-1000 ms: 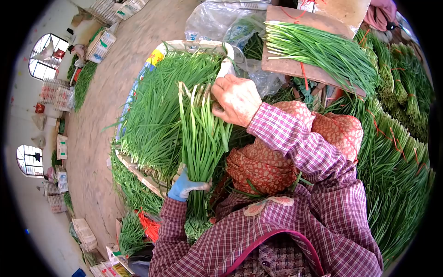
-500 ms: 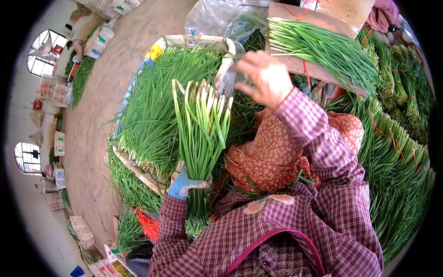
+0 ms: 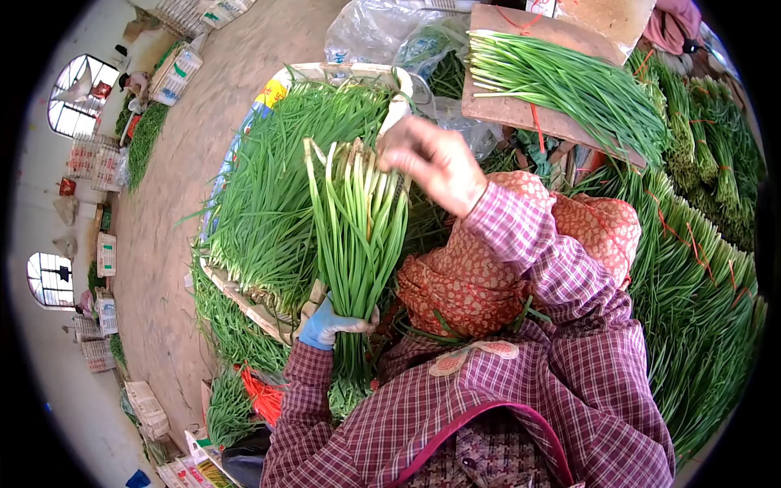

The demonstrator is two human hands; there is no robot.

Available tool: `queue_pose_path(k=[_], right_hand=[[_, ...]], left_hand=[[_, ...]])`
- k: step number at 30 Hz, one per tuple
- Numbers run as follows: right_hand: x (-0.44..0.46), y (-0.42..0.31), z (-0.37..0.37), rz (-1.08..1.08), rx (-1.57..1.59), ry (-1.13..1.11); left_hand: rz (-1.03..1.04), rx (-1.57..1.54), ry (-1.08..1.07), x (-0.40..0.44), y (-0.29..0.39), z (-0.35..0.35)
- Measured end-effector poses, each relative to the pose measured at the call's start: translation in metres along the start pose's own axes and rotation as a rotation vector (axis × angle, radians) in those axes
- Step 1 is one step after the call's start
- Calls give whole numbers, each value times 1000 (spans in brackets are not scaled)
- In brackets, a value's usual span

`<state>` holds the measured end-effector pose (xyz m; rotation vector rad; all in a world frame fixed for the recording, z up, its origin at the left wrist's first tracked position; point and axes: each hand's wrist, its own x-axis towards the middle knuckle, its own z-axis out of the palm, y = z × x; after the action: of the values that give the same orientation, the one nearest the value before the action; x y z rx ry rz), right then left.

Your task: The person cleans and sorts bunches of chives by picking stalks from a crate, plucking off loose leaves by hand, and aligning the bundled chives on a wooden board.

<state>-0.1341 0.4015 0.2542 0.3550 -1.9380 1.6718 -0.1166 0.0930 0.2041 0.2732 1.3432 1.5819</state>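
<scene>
My left hand (image 3: 332, 324), in a blue and white glove, is wrapped round the lower part of a bunch of green stalks (image 3: 358, 236), whose pale ends point up. My bare right hand (image 3: 435, 163) is at the upper right of these pale ends, fingers bent and partly blurred; whether it pinches a stalk is hidden. Beside the bunch, a lined basket (image 3: 236, 299) holds a heap of long green leaves (image 3: 272, 179). A patterned red cloth (image 3: 464, 289) covers my lap.
A board (image 3: 504, 110) at the upper right bears a pile of stalks (image 3: 569, 89). Tied bundles (image 3: 691, 325) fill the right side. Clear plastic (image 3: 366, 37) lies behind the basket, red ties (image 3: 262, 397) at lower left. A person (image 3: 137, 84) is far off at the left.
My right hand moved off the bunch's pale ends to the upper right with fingers spread, then came back beside them. My left hand has kept its hold on the bunch.
</scene>
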Motion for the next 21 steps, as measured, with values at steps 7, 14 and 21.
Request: queue_pose_path(k=[7,14,21], right_hand=[[8,-15,-36,-88,-976,123],[-24,-31,30,-43,-744,-4],[-18,-33,37,282,-648,-157]], left_hand=[[-5,-32,-16,2,-13,-12],[-9,92,122,4,1,9],[62,183,189,7,-4,16]])
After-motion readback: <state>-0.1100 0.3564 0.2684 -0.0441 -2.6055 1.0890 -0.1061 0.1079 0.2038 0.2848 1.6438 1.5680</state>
